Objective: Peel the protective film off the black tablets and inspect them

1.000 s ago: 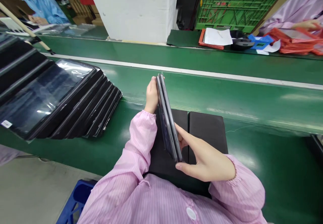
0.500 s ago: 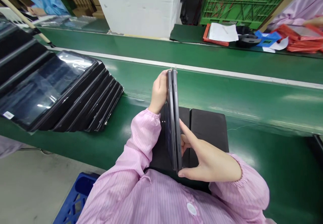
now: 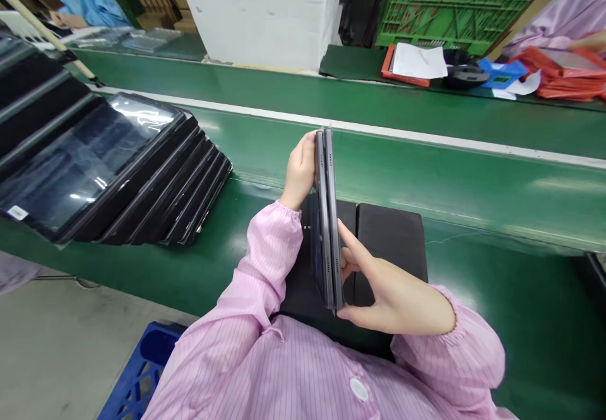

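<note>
Two thin dark tablets (image 3: 328,218) stand on edge, face to face, their grey sides with small speaker holes turned up. At their far end my left hand (image 3: 300,170) is closed round them, its fingertips partly hidden. My right hand (image 3: 383,284) holds the near right side, thumb at the bottom corner and forefinger stretched along the face. Beneath them lies a black folding pad or case (image 3: 392,243) on the green bench (image 3: 222,268).
On the left, several overlapping tablets (image 3: 89,161) lean in a row. Across the bench are a white block (image 3: 260,16), a green crate (image 3: 449,6), papers (image 3: 419,61) and red packets (image 3: 568,76). A blue crate (image 3: 137,376) sits lower left. Other people's sleeves show at both far corners.
The near end of the two tablets has risen slightly, and my right hand has moved up a little with it. Both hands keep their hold.
</note>
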Demonstrator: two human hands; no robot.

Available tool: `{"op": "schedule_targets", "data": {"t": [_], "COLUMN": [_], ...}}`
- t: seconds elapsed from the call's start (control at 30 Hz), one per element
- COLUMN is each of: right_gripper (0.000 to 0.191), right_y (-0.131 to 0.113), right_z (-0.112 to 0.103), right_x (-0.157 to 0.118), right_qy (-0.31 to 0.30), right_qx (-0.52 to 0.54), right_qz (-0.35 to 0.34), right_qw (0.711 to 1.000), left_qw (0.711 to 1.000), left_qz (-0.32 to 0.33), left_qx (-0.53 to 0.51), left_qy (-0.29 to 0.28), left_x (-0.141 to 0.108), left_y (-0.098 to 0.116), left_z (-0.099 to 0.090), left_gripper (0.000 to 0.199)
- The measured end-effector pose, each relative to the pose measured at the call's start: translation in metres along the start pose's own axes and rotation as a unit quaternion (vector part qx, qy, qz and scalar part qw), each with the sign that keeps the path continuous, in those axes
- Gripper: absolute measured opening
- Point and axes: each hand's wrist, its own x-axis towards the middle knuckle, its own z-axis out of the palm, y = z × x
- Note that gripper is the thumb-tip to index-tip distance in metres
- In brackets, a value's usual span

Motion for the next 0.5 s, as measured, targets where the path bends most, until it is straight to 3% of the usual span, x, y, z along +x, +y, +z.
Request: {"op": "schedule_targets", "data": {"t": [0.2,0.5], "right_gripper": [0.119,0.104], "right_y": [-0.001,-0.008], "right_z": [-0.002,-0.003], "right_x": [-0.003,-0.001], "right_qy": [0.002,0.07], "right_qx": [-0.014,0.033], "right_qz": [-0.017,-0.007], "right_qw": [1.0,0.997], "left_qw": [1.0,0.999], "left_qz": [0.007,0.044], "left_qx": [0.01,0.018], "left_qy": [-0.005,-0.02], "left_x": [-0.002,-0.014], "left_y": [0.004,0.023], "left_z": [0.002,0.008], "left_gripper": [0.05,0.048]}}
